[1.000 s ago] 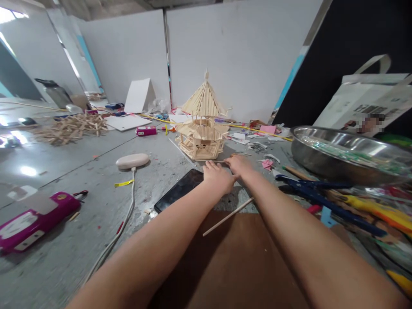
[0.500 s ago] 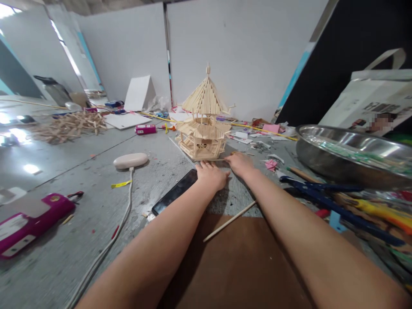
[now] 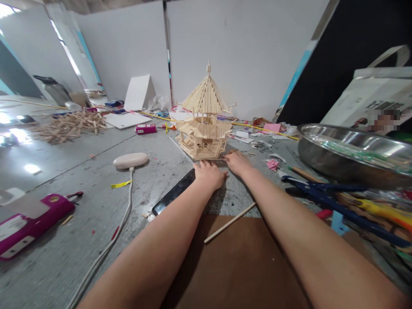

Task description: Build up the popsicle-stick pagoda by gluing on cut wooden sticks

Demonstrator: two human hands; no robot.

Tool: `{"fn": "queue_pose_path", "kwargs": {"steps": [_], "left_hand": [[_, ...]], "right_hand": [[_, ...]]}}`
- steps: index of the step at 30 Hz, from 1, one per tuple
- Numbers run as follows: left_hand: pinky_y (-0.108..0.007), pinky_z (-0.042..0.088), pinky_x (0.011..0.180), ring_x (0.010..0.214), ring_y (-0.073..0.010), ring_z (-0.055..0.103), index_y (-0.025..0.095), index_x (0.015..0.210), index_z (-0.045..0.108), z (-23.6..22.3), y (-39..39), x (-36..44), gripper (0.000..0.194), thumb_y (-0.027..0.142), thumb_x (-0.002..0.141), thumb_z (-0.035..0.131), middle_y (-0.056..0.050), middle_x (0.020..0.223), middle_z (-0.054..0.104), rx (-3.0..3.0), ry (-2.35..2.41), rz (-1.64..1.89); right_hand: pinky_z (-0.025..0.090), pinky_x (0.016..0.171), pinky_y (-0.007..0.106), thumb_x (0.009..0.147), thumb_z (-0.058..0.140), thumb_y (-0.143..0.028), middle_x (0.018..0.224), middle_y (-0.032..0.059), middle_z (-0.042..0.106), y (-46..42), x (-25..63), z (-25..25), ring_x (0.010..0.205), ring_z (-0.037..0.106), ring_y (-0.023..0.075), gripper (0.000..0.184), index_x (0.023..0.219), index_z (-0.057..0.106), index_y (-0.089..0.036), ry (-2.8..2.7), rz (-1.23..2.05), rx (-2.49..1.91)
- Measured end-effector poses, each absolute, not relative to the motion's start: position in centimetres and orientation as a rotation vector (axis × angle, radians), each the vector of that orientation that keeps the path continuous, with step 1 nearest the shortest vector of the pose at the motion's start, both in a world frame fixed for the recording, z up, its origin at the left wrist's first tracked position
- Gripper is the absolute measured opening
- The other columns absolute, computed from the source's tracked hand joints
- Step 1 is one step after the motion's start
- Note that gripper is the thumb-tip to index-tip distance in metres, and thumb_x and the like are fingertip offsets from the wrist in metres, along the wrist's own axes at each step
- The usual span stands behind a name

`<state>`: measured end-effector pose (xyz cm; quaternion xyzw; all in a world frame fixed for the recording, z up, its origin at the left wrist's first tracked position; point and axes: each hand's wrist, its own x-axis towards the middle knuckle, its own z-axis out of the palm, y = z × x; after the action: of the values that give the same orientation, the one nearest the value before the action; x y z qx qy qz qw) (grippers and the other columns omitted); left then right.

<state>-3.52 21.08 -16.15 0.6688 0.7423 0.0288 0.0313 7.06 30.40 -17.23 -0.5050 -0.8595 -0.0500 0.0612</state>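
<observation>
A pavilion model of pale wooden sticks [image 3: 207,133], with a pointed upper roof and a wider lower one, stands on a thin board [image 3: 182,149] on the floor ahead of me. My left hand [image 3: 209,175] lies low with its fingers stretched toward the board's front edge, just below the model. At the front right corner, the fingers of my right hand [image 3: 237,163] are bent together at the board's edge; their undersides are hidden. A black phone [image 3: 174,192] lies beside my left wrist. One loose wooden stick [image 3: 228,224] rests near my right forearm, across a brown board [image 3: 238,266].
To the right are a steel basin [image 3: 325,161], blue-handled pliers [image 3: 322,189] and a pink paper scrap [image 3: 272,165]. Leftward lie a white plug [image 3: 131,161] with its cable, a magenta device [image 3: 45,219] and a pile of sticks [image 3: 72,125]. A white wall [image 3: 257,56] stands behind.
Both hands have shifted very slightly left along the front of the board. The model keeps nearly the same place, and the view has moved a little.
</observation>
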Motion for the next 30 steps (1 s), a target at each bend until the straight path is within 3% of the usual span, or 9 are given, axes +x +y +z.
{"fn": "queue_pose_path", "kwargs": {"steps": [8, 19, 25, 30], "left_hand": [[-0.053, 0.019, 0.096, 0.123, -0.0335, 0.028, 0.007, 0.126, 0.038, -16.5, 21.4, -3.6, 0.069, 0.057, 0.079, 0.024, -0.022, 0.133, 0.033, 2.066, 2.3, 0.115], [-0.051, 0.021, 0.096, 0.122, -0.0319, 0.029, 0.009, 0.124, 0.04, -16.2, 21.0, -3.5, 0.068, 0.057, 0.079, 0.025, -0.02, 0.132, 0.036, 2.079, 2.322, 0.082], [-0.046, 0.022, 0.095, 0.114, -0.0323, 0.041, 0.006, 0.116, 0.049, -15.9, 20.2, -2.2, 0.068, 0.059, 0.077, 0.031, -0.022, 0.12, 0.049, 2.165, 2.283, 0.033], [-0.046, 0.023, 0.094, 0.112, -0.0339, 0.042, 0.003, 0.117, 0.048, -15.5, 19.8, -1.9, 0.07, 0.058, 0.078, 0.031, -0.025, 0.121, 0.047, 2.155, 2.263, 0.011]], "right_hand": [[0.038, 0.079, 0.026, 0.081, 0.042, -0.031, 0.101, 0.0034, 0.064, 30.6, 6.1, -17.3, 0.093, 0.055, 0.0167, 0.029, 0.099, 0.064, -0.026, -2.506, -0.09, -1.549], [0.041, 0.075, 0.027, 0.08, 0.043, -0.033, 0.097, 0.004, 0.065, 30.4, 5.6, -17.3, 0.091, 0.057, 0.0177, 0.028, 0.096, 0.065, -0.026, -2.463, -0.112, -1.59], [0.04, 0.076, 0.026, 0.08, 0.043, -0.033, 0.098, 0.0036, 0.065, 30.6, 5.7, -17.4, 0.092, 0.057, 0.0169, 0.028, 0.095, 0.065, -0.026, -2.472, -0.106, -1.585], [0.04, 0.075, 0.026, 0.08, 0.043, -0.035, 0.099, 0.0039, 0.065, 30.4, 5.6, -17.3, 0.092, 0.056, 0.017, 0.028, 0.094, 0.065, -0.026, -2.473, -0.118, -1.59]]}}
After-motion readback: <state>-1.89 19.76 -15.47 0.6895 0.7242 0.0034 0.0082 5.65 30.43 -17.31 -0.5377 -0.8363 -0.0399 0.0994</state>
